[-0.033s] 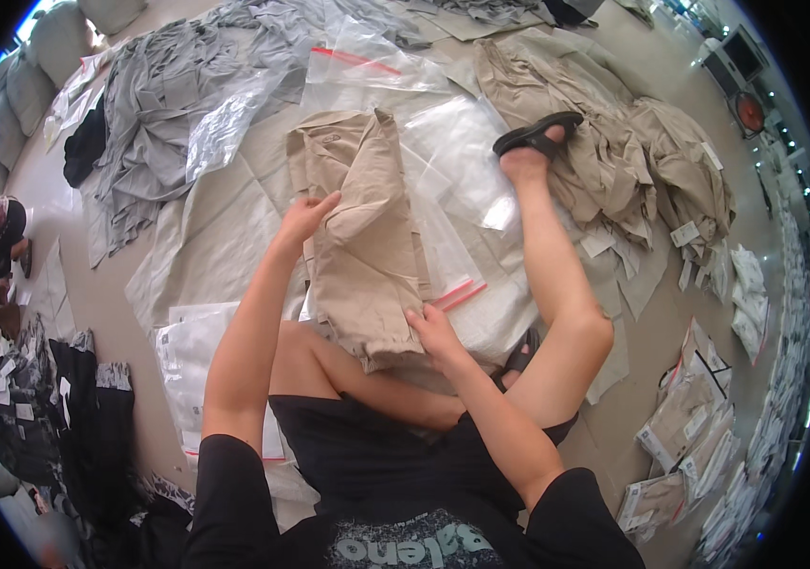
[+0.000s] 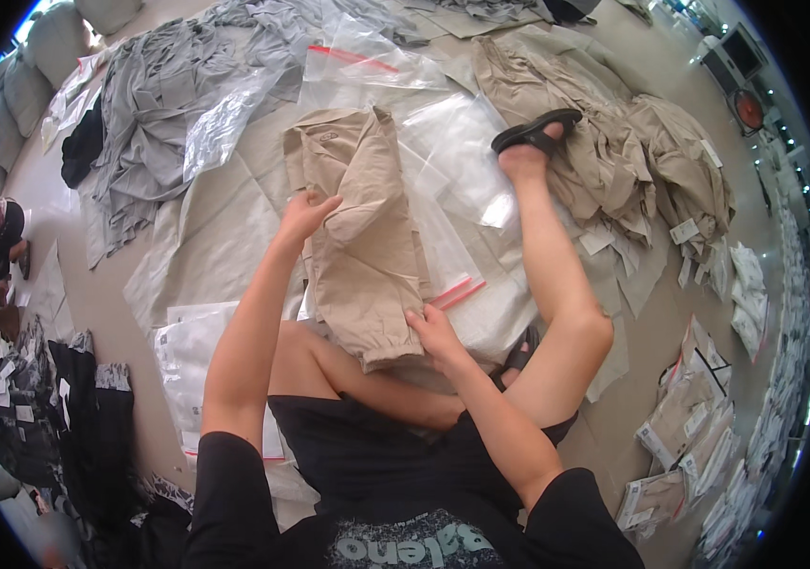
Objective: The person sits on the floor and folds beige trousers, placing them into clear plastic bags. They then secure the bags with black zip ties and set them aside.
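A folded pair of beige trousers point(image 2: 362, 228) lies lengthwise in front of me, with its gathered elastic hem nearest my lap. My left hand point(image 2: 308, 214) is closed on its left edge, thumb on top and the other fingers partly hidden. Near the hem, my right hand point(image 2: 435, 334) pinches the right edge between thumb and fingers. Under and beside the trousers are clear plastic bags; one bag with a red strip point(image 2: 457, 292) sticks out on the right. Another clear bag point(image 2: 372, 71) with a red strip lies beyond the far end.
A pale sheet point(image 2: 206, 237) covers the floor under the work. Grey garments point(image 2: 163, 114) are heaped far left, beige garments point(image 2: 604, 133) far right beside my sandalled foot. White bags point(image 2: 198, 365) lie by my left arm. Packed beige garments point(image 2: 684, 427) sit at right, dark clothes point(image 2: 92, 408) at left.
The fingers of my left hand have curled slightly at the trousers' edge. The trousers and my right hand look nearly unchanged.
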The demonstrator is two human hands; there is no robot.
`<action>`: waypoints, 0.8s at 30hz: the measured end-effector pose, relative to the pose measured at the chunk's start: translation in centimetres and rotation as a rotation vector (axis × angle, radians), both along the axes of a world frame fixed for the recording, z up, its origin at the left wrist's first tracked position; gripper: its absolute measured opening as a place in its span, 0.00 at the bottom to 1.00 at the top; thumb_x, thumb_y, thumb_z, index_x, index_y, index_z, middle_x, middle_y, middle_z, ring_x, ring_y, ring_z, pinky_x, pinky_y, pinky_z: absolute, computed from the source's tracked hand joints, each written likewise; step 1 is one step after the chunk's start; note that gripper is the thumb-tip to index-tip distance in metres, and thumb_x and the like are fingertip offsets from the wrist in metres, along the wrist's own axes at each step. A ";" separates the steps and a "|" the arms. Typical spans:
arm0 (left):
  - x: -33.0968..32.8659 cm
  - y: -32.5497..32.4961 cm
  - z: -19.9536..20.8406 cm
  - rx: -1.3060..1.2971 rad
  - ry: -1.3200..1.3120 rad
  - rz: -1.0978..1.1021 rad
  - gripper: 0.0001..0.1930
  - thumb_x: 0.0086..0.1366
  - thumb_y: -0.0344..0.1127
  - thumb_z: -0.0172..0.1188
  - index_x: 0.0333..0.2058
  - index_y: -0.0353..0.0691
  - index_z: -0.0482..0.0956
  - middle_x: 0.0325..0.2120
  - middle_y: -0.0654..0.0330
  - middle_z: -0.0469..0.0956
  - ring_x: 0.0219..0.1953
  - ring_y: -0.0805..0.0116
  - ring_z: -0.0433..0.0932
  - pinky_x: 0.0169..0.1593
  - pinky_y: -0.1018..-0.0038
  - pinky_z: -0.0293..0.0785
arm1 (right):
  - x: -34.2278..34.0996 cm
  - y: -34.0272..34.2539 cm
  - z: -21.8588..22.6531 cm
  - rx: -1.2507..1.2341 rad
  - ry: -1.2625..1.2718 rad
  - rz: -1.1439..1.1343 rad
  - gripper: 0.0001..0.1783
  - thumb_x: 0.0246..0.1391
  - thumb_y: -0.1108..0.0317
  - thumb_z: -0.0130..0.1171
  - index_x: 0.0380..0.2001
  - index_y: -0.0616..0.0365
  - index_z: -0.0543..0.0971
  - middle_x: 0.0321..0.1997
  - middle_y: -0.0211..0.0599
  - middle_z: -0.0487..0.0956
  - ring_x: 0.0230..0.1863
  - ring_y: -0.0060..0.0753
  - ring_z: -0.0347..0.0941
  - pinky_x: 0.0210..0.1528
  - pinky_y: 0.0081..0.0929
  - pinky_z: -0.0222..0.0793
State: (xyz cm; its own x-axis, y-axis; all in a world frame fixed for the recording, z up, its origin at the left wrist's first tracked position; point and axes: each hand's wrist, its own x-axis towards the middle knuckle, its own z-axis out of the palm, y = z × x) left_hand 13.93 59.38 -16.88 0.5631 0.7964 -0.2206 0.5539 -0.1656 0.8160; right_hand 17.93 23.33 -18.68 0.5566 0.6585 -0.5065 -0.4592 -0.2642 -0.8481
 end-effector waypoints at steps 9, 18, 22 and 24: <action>6.8 4.7 -6.6 0.066 0.178 -0.152 0.37 0.67 0.62 0.67 0.54 0.27 0.80 0.46 0.39 0.86 0.53 0.41 0.83 0.59 0.54 0.76 | 0.0 0.3 -1.8 0.006 -0.077 0.042 0.13 0.73 0.62 0.61 0.42 0.63 0.77 0.37 0.33 0.80 0.40 0.19 0.71 0.43 0.28 0.71; 3.6 5.0 -7.5 0.520 0.298 -0.105 0.28 0.77 0.60 0.54 0.42 0.33 0.77 0.44 0.38 0.85 0.50 0.35 0.82 0.52 0.46 0.77 | -0.3 0.8 1.8 -0.582 -0.679 0.342 0.19 0.65 0.61 0.66 0.51 0.61 0.75 0.43 0.53 0.82 0.47 0.64 0.78 0.52 0.52 0.74; 5.8 2.1 -4.5 0.543 0.235 -0.104 0.30 0.77 0.61 0.54 0.42 0.33 0.77 0.43 0.38 0.85 0.48 0.36 0.83 0.51 0.47 0.77 | 1.5 3.3 4.8 -0.294 -1.160 0.121 0.20 0.56 0.66 0.71 0.49 0.55 0.76 0.50 0.45 0.78 0.54 0.53 0.75 0.56 0.47 0.70; 6.4 1.5 -2.8 0.585 0.211 -0.120 0.31 0.77 0.63 0.53 0.41 0.32 0.75 0.40 0.36 0.85 0.44 0.34 0.84 0.47 0.45 0.78 | 3.2 6.4 6.2 -0.281 -1.293 0.164 0.20 0.57 0.66 0.70 0.50 0.55 0.76 0.52 0.44 0.77 0.55 0.52 0.74 0.57 0.47 0.69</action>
